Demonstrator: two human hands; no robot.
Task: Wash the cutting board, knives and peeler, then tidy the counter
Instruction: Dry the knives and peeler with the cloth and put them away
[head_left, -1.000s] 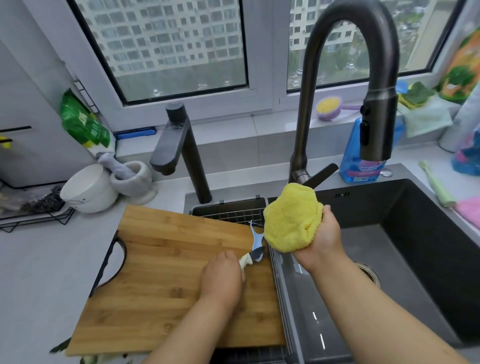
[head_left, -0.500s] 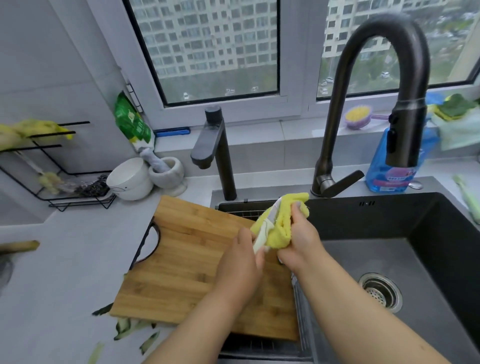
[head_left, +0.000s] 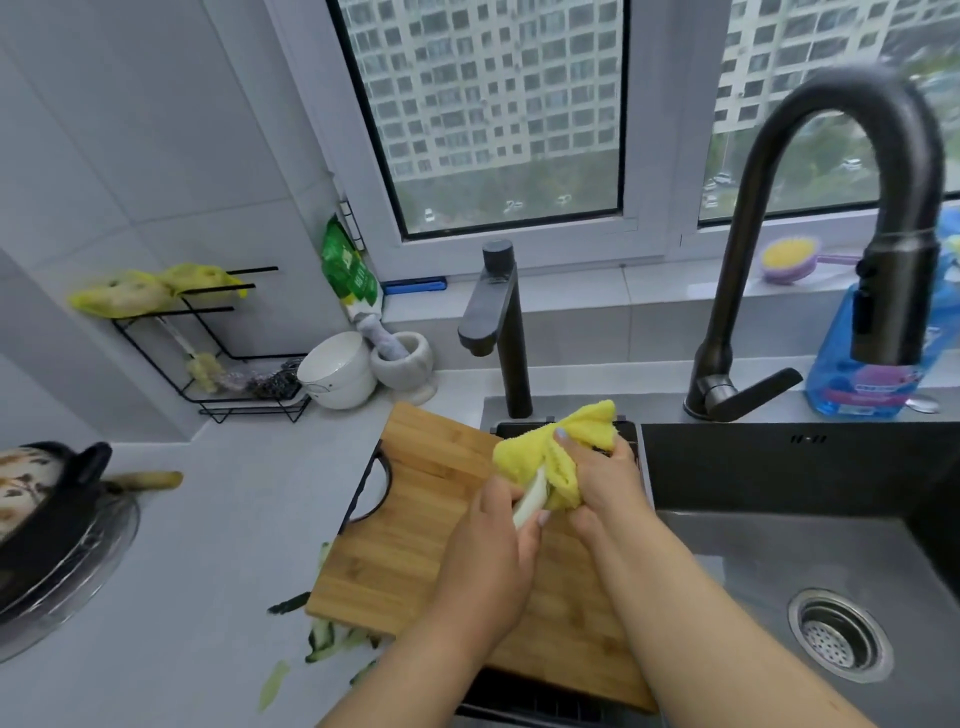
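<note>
Your left hand (head_left: 491, 551) grips the pale handle of a knife (head_left: 531, 501), its blade hidden inside the yellow cloth (head_left: 545, 452) your right hand (head_left: 605, 478) squeezes, above the bamboo cutting board (head_left: 415, 545); sink (head_left: 779, 545) at three o'clock.

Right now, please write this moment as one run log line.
left hand: holds white handle | right hand: wipes with yellow cloth | cutting board: unwashed, beside sink

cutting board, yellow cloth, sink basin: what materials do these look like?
Cutting board: looks like bamboo, matte, with glued strips and fine grain showing. Yellow cloth: soft fuzzy pile, probably microfibre, bunched in the right hand. Sink basin: dark grey, dull sheen; coated steel or composite, cannot tell which.
</note>
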